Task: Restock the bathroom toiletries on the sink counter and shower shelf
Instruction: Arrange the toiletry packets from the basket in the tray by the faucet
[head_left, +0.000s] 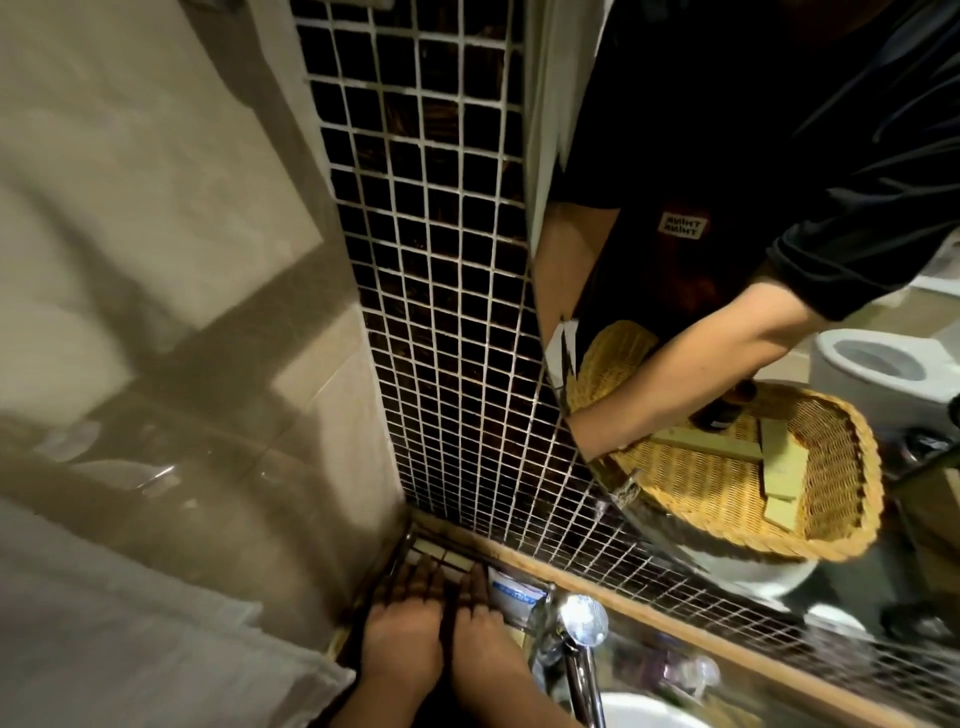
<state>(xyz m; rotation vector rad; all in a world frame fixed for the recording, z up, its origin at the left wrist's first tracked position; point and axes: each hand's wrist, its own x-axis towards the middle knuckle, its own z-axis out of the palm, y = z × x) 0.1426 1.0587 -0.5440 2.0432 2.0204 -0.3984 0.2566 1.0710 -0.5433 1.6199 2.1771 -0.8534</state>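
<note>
Looking down into a bathroom corner where a beige wall meets a dark mosaic tile wall (441, 312). At the bottom of the view, the person's left hand (402, 631) and right hand (480, 621) lie side by side, fingers straight and flat, reaching into a wire corner rack (396, 558). The fingertips are in shadow, so what they press on cannot be told. Just beside the right hand, inside the rack, sits a white packet with a blue label (514, 597). A chrome tap (582, 621) stands right of the rack, over a white basin edge. A mirror (649, 130) on the right reflects the person's dark shirt and one bare arm, a toilet, and a wicker basket (841, 530) holding pale boxes (779, 467) and a dark bottle (724, 410). The packet looks light and soft, best pinched by its sides. The boxes appear light and stiff, likely cardboard that dents at the corners, so the long edges suit a grip. The bottle is probably heavier, perhaps glass and slippery with wet fingers; a full wrap around its body seems safest.
</note>
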